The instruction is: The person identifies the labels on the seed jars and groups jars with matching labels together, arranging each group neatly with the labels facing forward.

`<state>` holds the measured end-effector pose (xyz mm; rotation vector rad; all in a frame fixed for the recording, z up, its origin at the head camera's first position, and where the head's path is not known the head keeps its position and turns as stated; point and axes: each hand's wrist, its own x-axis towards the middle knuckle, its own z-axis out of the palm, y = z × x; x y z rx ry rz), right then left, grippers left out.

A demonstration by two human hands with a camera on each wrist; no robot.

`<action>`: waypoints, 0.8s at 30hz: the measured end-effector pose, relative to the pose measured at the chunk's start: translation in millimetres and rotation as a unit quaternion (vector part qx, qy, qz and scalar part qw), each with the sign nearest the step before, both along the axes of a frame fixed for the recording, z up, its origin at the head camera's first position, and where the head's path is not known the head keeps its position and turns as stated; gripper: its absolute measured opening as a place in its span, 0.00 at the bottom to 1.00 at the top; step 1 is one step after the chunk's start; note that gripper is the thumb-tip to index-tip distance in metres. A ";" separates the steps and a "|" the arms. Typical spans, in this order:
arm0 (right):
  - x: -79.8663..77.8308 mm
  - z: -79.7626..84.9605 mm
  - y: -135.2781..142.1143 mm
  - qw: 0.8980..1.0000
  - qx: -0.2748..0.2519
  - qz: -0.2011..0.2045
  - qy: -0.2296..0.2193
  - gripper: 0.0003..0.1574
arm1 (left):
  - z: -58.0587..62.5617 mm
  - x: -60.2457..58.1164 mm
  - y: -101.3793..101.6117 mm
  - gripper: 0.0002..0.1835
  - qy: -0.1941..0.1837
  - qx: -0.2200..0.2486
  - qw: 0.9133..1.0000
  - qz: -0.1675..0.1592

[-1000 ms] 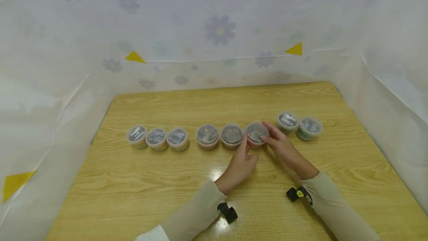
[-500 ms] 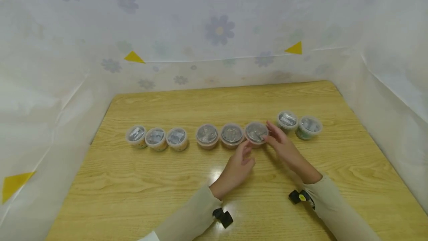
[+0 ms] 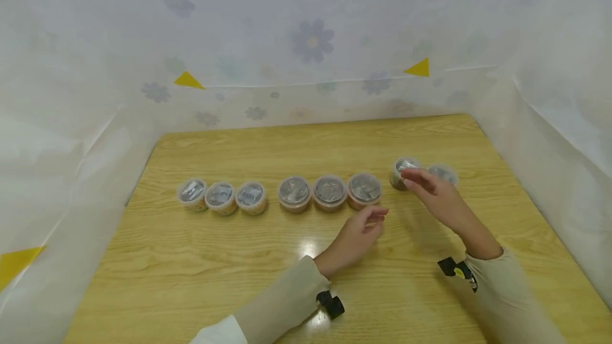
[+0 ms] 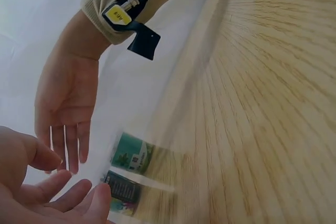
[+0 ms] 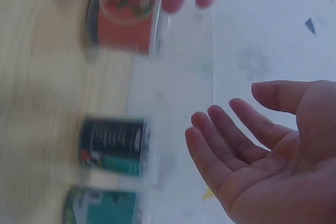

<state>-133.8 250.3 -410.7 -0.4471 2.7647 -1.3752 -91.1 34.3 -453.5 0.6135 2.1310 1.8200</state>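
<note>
My left hand [image 3: 351, 238] holds nothing, its fingers loosely bent just in front of the rightmost of three red tubs [image 3: 365, 191]. In the right wrist view this red tub [image 5: 123, 24] stands below left fingertips. My right hand [image 3: 442, 200] hovers before two green-labelled tubs; in its wrist view the palm [image 5: 273, 166] faces up with fingers spread and nothing in them. The left green tub [image 3: 398, 178] is partly behind its fingertips. Most of the right green tub [image 3: 443, 173] is hidden by the hand. Both green tubs [image 4: 131, 153] show their sides in the left wrist view.
The other two red tubs [image 3: 330, 191] stand to the left in the same row. Further left are three orange-labelled tubs [image 3: 221, 198], lids up with silvery packets inside. Pale flowered sheets [image 3: 311, 94] enclose the wooden table [image 3: 229, 269] at the back and sides.
The right hand has let go of the rightmost red tub and moved right, over toward the green tubs. The left hand has drawn back from that tub and shifted slightly right.
</note>
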 end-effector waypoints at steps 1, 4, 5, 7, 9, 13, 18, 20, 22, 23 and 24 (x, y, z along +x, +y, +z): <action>-3.8 1.8 3.5 1.000 0.008 -0.002 0.010 0.25 | -0.6 -1.3 3.5 0.19 -0.004 0.003 1.000 0.000; -17.1 4.1 13.0 0.999 0.030 -0.001 0.035 0.26 | -2.7 -5.2 14.7 0.22 -0.020 0.012 1.000 -0.001; -21.4 4.3 15.6 0.998 0.042 0.000 0.039 0.27 | -3.3 -6.5 18.4 0.23 -0.025 0.011 1.000 -0.002; -29.5 3.9 20.3 0.997 0.071 0.000 0.041 0.28 | -4.4 -9.9 25.5 0.25 -0.031 -0.002 1.000 -0.002; -37.6 2.9 23.4 0.995 0.097 0.008 0.035 0.29 | -4.9 -13.7 32.2 0.28 -0.034 -0.017 0.999 0.000; -51.8 -2.5 28.5 0.990 0.137 0.039 0.023 0.32 | -4.4 -21.9 46.6 0.32 -0.043 -0.047 0.998 0.006; -62.9 -10.5 29.7 0.983 0.170 0.068 0.020 0.36 | -7.6 -30.6 60.4 0.37 -0.036 -0.071 0.997 0.015; -64.2 -13.5 29.6 0.979 0.186 0.075 0.032 0.37 | -10.2 -33.0 62.9 0.39 -0.034 -0.075 0.996 0.016; -64.0 -15.5 30.0 0.976 0.195 0.086 0.045 0.38 | -13.2 -35.0 64.3 0.40 -0.033 -0.078 0.996 0.014; -63.8 -16.4 30.3 0.975 0.194 0.092 0.050 0.39 | -14.3 -35.8 64.6 0.41 -0.032 -0.081 0.996 0.013; -63.8 -17.4 30.6 0.975 0.191 0.099 0.051 0.40 | -14.9 -36.4 65.1 0.42 -0.032 -0.084 0.996 0.012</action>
